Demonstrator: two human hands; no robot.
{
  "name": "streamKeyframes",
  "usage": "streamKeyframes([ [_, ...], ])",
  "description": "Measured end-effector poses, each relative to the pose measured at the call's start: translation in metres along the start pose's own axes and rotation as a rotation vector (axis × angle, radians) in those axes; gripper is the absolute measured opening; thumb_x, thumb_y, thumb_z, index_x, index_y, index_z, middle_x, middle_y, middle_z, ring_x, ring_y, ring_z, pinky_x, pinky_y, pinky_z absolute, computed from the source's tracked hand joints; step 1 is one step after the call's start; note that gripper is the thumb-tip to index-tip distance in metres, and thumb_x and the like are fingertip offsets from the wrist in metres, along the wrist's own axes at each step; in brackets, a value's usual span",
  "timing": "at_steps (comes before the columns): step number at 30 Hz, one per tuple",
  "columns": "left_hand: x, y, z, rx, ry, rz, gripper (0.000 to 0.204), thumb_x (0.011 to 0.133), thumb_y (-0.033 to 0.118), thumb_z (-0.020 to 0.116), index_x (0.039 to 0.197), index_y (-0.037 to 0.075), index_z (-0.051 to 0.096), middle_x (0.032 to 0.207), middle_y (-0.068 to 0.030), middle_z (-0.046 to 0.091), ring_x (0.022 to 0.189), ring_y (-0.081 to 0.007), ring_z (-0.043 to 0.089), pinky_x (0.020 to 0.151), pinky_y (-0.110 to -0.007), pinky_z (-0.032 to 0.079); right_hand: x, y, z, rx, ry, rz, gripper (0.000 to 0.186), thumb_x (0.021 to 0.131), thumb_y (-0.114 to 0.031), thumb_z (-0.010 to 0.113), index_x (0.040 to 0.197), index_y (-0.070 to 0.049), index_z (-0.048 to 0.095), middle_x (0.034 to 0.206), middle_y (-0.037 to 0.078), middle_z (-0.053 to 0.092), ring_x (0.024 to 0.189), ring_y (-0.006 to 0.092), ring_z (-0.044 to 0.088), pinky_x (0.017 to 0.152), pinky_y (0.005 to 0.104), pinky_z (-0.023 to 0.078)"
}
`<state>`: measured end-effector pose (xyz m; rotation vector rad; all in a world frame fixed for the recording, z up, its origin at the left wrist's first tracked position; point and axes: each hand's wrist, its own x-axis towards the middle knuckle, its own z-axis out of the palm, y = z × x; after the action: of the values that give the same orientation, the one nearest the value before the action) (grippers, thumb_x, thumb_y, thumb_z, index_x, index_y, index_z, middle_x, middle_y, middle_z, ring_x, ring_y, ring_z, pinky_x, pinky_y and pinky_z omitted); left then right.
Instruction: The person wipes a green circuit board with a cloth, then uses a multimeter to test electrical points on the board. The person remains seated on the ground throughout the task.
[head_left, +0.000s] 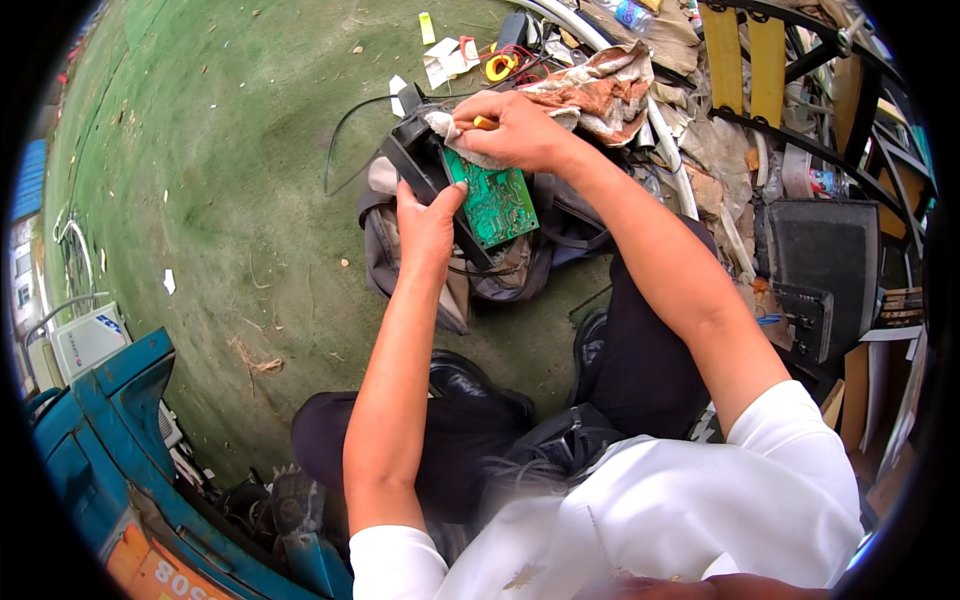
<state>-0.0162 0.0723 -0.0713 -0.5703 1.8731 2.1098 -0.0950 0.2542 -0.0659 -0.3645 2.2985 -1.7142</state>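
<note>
A green circuit board point(500, 208) sits tilted in a black plastic casing point(408, 160), above a grey and beige bag in front of me. My left hand point(428, 225) grips the casing's near side, its thumb at the board's edge. My right hand point(520, 132) is closed around a whitish cloth point(442, 124) at the board's far end. A short yellow piece point(486, 123) sticks out between the right fingers; its kind is not clear. The cloth and fingers hide the board's far corner. A thin black cable point(332, 150) loops out left of the casing.
The bag point(385, 245) lies on green ground before my shoes. Beyond it are paper scraps point(450, 65), a yellow ring point(499, 67) and a stained rag point(610, 90). Rubbish, a white pipe point(672, 160) and a black panel point(820, 250) lie right. Blue machinery point(110, 410) stands left.
</note>
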Motion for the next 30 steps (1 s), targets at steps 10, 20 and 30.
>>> streamKeyframes([
  [10,-0.001,0.001,0.005,0.081,0.04,0.023,0.053,0.082,0.009,0.077,0.128,0.001,0.051,0.113,-0.0075,0.067,0.098,-0.0171,0.065,0.087,-0.032,0.053,0.0,0.002,0.014,-0.236,0.068,-0.011,0.027,0.086,-0.015,0.074,0.109,-0.002,0.072,0.112,0.012,0.066,0.102,0.0231,0.066,0.087,0.0346,0.053],
  [20,-0.001,0.002,0.003,0.049,-0.006,-0.023,0.054,0.081,0.006,0.074,0.129,0.001,0.051,0.114,-0.0085,0.068,0.097,-0.0177,0.066,0.086,-0.033,0.054,-0.003,-0.01,0.025,-0.345,0.264,0.21,0.023,0.08,-0.018,0.074,0.099,-0.006,0.067,0.098,0.015,0.071,0.096,0.0336,0.069,0.084,0.0439,0.053],
  [30,0.009,-0.013,-0.008,0.054,0.018,-0.021,0.054,0.081,0.006,0.074,0.129,0.001,0.05,0.111,-0.0079,0.068,0.094,-0.0169,0.067,0.085,-0.032,0.054,0.001,-0.001,0.026,-0.249,0.224,0.18,0.021,0.082,-0.014,0.072,0.098,-0.003,0.065,0.084,0.01,0.07,0.079,0.0204,0.068,0.073,0.0361,0.052],
])
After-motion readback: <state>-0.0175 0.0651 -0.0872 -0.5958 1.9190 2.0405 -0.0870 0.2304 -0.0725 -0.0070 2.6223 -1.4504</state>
